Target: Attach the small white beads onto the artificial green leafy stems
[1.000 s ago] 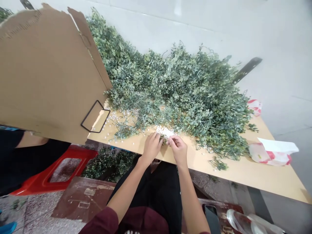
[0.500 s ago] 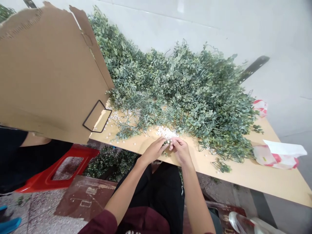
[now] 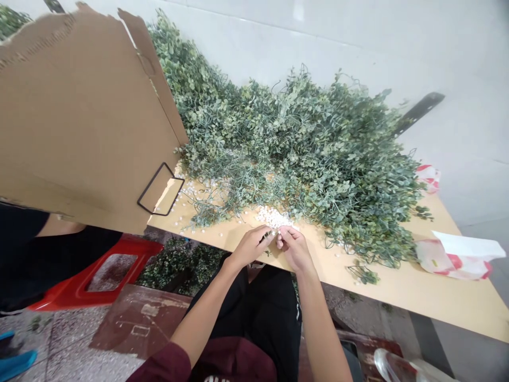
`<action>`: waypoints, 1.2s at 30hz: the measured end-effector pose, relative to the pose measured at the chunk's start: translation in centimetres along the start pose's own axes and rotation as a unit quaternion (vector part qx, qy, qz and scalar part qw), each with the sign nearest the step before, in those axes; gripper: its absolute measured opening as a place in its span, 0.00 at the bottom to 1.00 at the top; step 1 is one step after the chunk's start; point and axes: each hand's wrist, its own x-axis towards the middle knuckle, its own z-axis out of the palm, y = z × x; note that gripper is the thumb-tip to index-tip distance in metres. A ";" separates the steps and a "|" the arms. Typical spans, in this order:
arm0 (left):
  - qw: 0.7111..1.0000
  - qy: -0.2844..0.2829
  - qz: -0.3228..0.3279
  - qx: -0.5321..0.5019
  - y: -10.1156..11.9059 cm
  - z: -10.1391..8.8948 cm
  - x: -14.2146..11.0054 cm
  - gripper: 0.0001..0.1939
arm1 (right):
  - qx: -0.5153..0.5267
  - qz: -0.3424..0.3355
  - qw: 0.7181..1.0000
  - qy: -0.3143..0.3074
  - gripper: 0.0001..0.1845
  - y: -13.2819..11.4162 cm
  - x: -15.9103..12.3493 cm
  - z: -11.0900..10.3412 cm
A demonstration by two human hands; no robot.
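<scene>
Left hand (image 3: 251,246) and right hand (image 3: 294,248) barely shifted, fingers (image 3: 283,232) clenched on something hidden; a slip could scatter the white beads (image 3: 272,217) at twelve o'clock.

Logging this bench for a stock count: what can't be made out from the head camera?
Head view:
- What the left hand and right hand pinch: their fingers hide it.
- Left part of the table top: the cardboard sheet hides it.
- Table under the leafy vines: their leaves hide it.
- Shiny clear object: cut off by the bottom edge.
- White beads: too small to count.
</scene>
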 end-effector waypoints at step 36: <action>1.000 0.004 -0.002 -0.023 0.0 -0.3 -0.1 0.13 | -0.035 0.034 0.998 -0.038 0.15 -0.6 -0.1 0.1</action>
